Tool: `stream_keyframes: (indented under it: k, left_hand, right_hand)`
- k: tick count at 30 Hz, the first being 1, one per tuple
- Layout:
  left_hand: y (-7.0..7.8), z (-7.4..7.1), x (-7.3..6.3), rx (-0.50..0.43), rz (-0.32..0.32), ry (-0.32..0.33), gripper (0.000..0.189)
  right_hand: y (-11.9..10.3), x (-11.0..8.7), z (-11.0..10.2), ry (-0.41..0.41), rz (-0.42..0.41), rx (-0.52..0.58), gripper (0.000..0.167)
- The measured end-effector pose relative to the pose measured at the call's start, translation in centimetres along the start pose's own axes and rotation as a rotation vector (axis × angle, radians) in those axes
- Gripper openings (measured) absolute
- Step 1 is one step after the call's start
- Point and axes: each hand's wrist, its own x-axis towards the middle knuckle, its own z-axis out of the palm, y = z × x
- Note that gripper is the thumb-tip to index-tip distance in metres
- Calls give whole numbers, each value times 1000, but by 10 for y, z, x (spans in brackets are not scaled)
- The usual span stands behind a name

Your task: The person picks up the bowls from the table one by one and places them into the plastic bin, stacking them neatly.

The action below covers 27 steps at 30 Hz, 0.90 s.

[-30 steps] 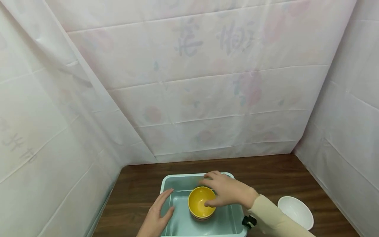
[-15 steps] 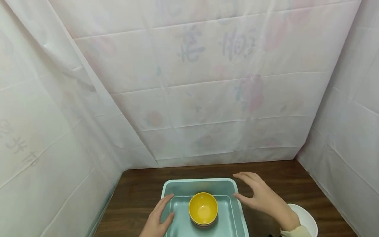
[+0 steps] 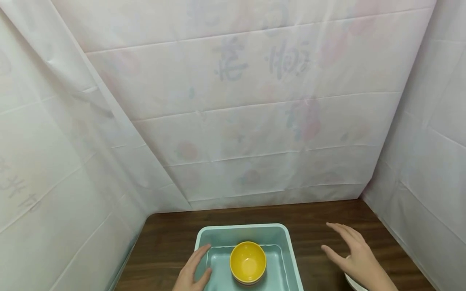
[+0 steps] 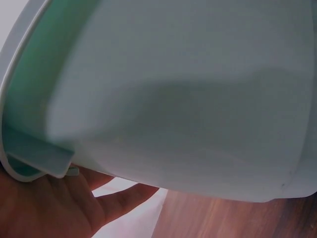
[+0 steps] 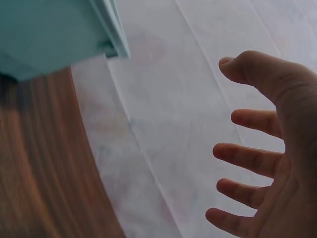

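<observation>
A yellow bowl (image 3: 248, 262), with the rims of other bowls showing beneath it, stands inside a pale blue-green plastic basin (image 3: 242, 228). At the basin's left rim is my left hand (image 3: 192, 271), thumb and fingers spread apart. From the left wrist, that hand (image 4: 69, 208) shows beside the basin's outer wall (image 4: 198, 124), partly hidden behind the rim. My right hand (image 3: 360, 258) is held in the air right of the basin, its fingers extended and nothing in them. It partly covers a white bowl (image 3: 353, 283) on the table.
Dark wood-grain tabletop (image 3: 313, 218) surrounds the basin. White cloth sheeting (image 3: 255, 121) with faint prints hangs behind the table and along both sides. In the right wrist view the basin's corner (image 5: 44, 34) appears at the upper left.
My right hand has moved away from the yellow bowl, out over the basin's right rim and toward the white bowl. The left hand stays at the left rim.
</observation>
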Motion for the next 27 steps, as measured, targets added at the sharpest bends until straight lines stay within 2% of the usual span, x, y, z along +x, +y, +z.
stream_keyframes:
  k: [3,6,12,15,18,22,27]
  left_hand:
    - [2,0,-1,-16,-9,-26,56]
    - [3,0,-1,8,3,-46,56]
    - [2,-5,-5,23,-3,-21,57]
    - [1,-10,-8,37,-37,-26,56]
    - [1,-9,-8,28,-40,-32,56]
    - [2,-3,-3,7,-33,-52,55]
    - [3,-2,1,-2,-38,-63,55]
  right_hand:
    - [15,-9,-6,6,39,6,65]
    - [30,-17,-11,31,54,0,66]
    - [55,-30,-12,81,99,-64,74]
    - [65,-35,-8,111,91,-133,84]
    - [75,-39,-8,130,78,-210,100]
    - [88,-40,-15,96,96,-286,116]
    - [99,-41,-18,-57,189,-332,123]
